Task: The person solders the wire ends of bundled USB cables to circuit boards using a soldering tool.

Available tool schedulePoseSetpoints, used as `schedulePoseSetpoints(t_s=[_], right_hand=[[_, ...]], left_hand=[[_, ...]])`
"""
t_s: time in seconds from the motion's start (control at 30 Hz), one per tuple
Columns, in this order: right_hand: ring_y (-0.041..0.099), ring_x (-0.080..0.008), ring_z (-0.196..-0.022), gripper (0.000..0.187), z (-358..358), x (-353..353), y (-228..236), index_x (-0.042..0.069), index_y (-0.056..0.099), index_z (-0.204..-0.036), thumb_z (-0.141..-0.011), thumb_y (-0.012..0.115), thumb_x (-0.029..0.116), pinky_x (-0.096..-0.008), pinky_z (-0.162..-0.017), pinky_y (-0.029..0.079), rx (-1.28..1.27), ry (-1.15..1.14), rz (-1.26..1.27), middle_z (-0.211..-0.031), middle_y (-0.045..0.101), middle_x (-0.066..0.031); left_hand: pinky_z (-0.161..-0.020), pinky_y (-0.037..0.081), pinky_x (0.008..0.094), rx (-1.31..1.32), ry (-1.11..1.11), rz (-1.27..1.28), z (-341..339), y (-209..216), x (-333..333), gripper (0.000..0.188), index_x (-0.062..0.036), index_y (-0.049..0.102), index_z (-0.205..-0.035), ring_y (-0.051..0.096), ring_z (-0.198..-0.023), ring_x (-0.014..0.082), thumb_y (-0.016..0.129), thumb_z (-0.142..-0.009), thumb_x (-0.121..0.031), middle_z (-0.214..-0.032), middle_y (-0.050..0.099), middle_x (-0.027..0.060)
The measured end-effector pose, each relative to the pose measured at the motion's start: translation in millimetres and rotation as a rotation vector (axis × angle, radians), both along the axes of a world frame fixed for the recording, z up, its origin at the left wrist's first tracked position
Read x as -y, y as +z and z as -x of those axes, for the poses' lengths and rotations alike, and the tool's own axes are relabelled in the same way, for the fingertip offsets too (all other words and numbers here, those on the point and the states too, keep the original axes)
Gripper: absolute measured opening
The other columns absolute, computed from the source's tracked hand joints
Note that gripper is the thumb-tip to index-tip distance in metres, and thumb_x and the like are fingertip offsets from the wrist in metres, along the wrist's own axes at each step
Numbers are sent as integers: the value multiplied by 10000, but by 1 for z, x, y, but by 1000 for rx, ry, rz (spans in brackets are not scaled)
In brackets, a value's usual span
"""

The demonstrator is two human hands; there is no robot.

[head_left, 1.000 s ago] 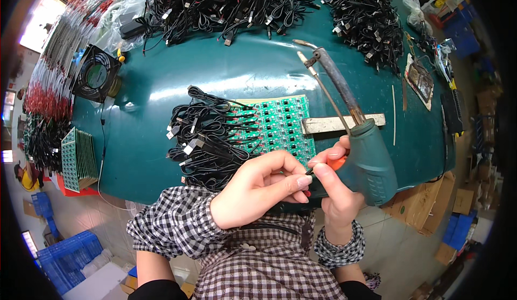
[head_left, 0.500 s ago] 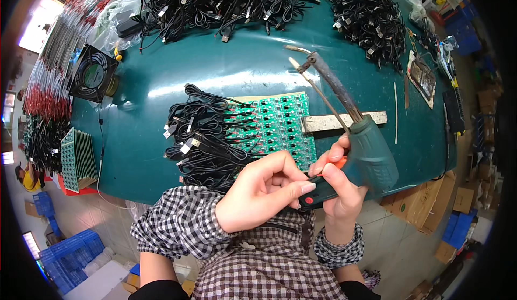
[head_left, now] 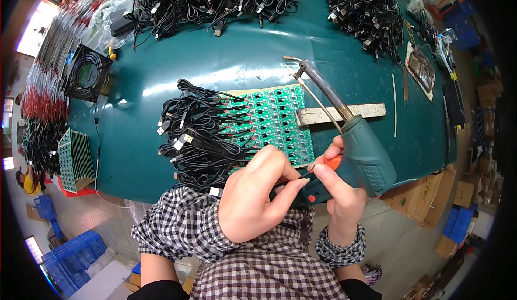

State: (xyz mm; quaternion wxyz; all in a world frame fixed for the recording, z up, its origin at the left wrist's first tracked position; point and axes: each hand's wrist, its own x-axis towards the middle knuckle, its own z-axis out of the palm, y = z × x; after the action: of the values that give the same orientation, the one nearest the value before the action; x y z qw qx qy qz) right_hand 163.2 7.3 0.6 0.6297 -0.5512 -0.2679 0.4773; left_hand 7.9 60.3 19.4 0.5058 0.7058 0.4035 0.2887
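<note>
My left hand is closed in a pinch on a thin black cable, close to my right fingertips. My right hand is closed round a dark green soldering gun with an orange trigger. Its thumb and forefinger also meet at the cable's end. The gun's metal barrel and thin feed tube point up and left, above the table. Just beyond my hands lies a panel of green circuit boards. Black USB cables lie bunched along its left side, several joined to it by their wire ends.
A pale bar lies right of the panel. Piles of black cables cover the table's far side. A small black fan and a stack of board panels stand at left. A stained pad lies at far right.
My left hand has shifted slightly left and down, drawing a little away from my right fingertips. The soldering gun has moved slightly left in the view. The panel looks unchanged.
</note>
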Motion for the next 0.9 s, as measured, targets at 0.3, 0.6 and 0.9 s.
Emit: schedulePoseSetpoints(t_s=[0.3, 0.6, 0.9], right_hand=[[621, -107, -757, 350, 2, -2, 7, -5, 578, -1110, -796, 718, -74, -253, -683, 511, 121, 26, 72, -851, 638, -32], [633, -118, -819, 212, 11, 12, 1, 13, 598, -989, -822, 727, -9, -267, -719, 521, 301, 31, 112, -920, 649, -61], [633, -123, -846, 196, 5, 9, -7, 21, 590, -979, -830, 700, -44, -279, -753, 521, 182, 77, -4, -859, 663, -44]], left_hand=[[-535, 497, 296, -81, 84, -298, -6, -5, 9, 167, -26, 609, -862, 606, -611, 210, 733, -752, -9, -778, 570, 83], [-431, 414, 251, -77, 130, -383, -5, -9, 6, 196, -20, 619, -827, 540, -543, 145, 744, -706, 71, -759, 607, 69], [-571, 492, 368, -100, -50, -174, 5, -4, 10, 99, -10, 579, -874, 596, -661, 281, 667, -828, -11, -800, 554, 108]])
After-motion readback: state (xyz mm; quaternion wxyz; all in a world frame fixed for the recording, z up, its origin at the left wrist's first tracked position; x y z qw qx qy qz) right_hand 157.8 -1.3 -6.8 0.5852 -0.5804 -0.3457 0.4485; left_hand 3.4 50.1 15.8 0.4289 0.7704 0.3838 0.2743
